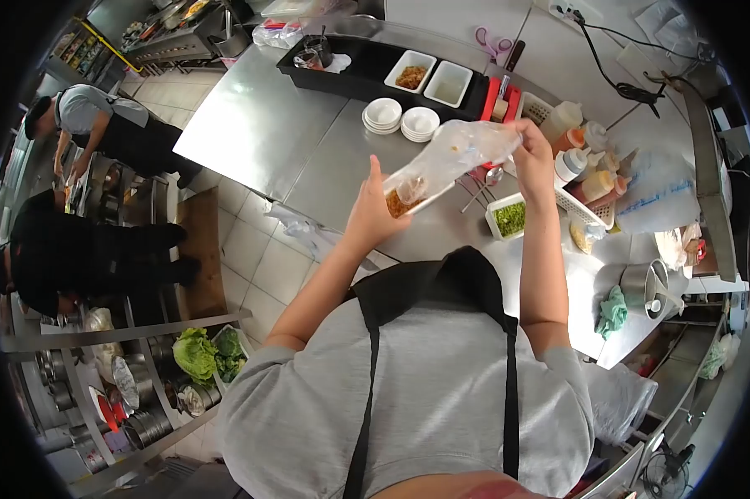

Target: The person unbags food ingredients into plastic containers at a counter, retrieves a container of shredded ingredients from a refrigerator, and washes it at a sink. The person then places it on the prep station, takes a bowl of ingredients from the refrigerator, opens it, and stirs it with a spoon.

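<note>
My left hand grips the white container at its near end: fingers wrapped along the wall, mostly hidden beneath, thumb pointing up clear of the rim. Container appears held off the tabletop, in front of my chest; exact tilt not readable from above. Brown crumbly food lies at the end beside my left palm. My right hand has the clear plastic bag pinched at its far end between thumb and fingers; the bag slopes down from there, its lower end inside the container. Judgement: limp film needs this raised hold to stay stretched, while the left grip steadies the container against the pull. Pose: left forearm slants forward and inward; right forearm reaches nearly straight forward, wrist bent inward so the fingertips meet the bag. Surroundings: 2 stacks of small white bowls stand just beyond the bag; chopped greens sit in their own container near my right forearm, squeeze bottles to the right of that. The black trough at the back bears 2 white tubs, presumably lined up there for easy reach.
</note>
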Available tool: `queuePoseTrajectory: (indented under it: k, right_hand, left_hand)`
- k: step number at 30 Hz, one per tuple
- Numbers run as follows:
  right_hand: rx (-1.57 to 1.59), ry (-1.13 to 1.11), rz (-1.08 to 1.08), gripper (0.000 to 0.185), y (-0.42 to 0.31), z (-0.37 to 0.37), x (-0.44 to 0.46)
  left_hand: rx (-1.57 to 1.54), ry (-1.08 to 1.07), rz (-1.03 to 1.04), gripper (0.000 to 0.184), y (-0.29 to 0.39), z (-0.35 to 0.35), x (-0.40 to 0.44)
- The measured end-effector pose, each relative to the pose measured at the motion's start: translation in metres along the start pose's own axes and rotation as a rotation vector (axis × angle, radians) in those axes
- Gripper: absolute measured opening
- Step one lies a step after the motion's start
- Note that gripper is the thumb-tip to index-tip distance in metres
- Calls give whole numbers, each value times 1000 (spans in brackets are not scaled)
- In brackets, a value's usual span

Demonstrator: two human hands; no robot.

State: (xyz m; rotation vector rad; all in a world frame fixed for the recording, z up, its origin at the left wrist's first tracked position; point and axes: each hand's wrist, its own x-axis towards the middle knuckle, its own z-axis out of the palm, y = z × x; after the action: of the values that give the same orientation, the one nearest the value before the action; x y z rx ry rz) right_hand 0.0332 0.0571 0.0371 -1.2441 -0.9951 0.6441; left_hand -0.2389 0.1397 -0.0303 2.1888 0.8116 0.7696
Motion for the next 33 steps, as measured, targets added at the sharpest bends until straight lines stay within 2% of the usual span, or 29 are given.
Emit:
queuePoseTrajectory:
  k: [1, 3, 5, 7, 9, 10, 12, 13, 15, 17, 18, 19, 21, 23, 24, 25, 27, 28, 31, 33]
  right_hand:
    - [3, -2, -10, 15, 9, -6, -2]
    - [456, 187, -54, 18, 19, -17, -8]
    - [688, 384, -6, 27, 7, -18, -14]
    - [789, 454, 6, 27, 29, -43, -27]
    - [1023, 594, 89, 26, 54, -71, -38]
    - [1025, 599, 83, 26, 64, -85, -47]
    - [1267, 566, 64, 22, 79, -112, -70]
    - [1268, 573, 54, 22, 84, -128, -85]
    - [1208, 373, -82, 21, 90, -150, -117]
    - [1088, 667, -112, 27, 50, -141, -138]
    - [1097, 642, -158, 33, 43, -146, -154]
    - [1150, 500, -206, 37, 33, -151, -170]
    - [1193, 573, -251, 36, 13, -155, -194]
    - [1273, 570, -353, 35, 22, -176, -226]
    - [1185, 704, -392, 34, 19, -178, -237]
    - [1182, 715, -396, 34, 19, -179, -246]
    - [1202, 703, -469, 33, 16, -183, -264]
    - [1156, 783, -457, 32, 16, -185, -271]
    - [1052, 916, -491, 32, 13, -184, -286]
    - [1072, 918, -508, 31, 11, -183, -291]
  left_hand:
    - [-18, -21, -29, 111, 3, -3, 2]
    - [7, 18, 28, 110, 10, -11, 9]
    - [-201, 31, 1, 109, 12, -25, 19]
    - [-237, 74, 26, 109, 18, -45, 39]
    - [-275, 118, 64, 108, 15, -59, 70]
    - [-242, 185, 57, 107, 11, -64, 85]
    - [-179, 303, 60, 105, -2, -69, 121]
    - [-148, 354, 68, 103, -11, -70, 140]
    - [50, 453, 84, 100, -15, -74, 176]
    - [87, 507, 129, 96, -32, -69, 213]
    - [133, 501, 87, 94, -32, -67, 224]
    - [179, 495, 44, 92, -32, -64, 233]
    - [187, 499, 78, 91, -31, -55, 242]
    - [48, 458, 111, 91, -30, -42, 245]
    - [33, 462, 97, 90, -29, -35, 247]
    - [30, 452, 100, 90, -33, -30, 250]
    - [238, 596, 156, 86, -41, -20, 260]
    - [317, 653, 180, 82, -46, -19, 265]
    - [380, 638, 95, 81, -60, -19, 278]
    - [399, 610, 76, 83, -69, -14, 282]
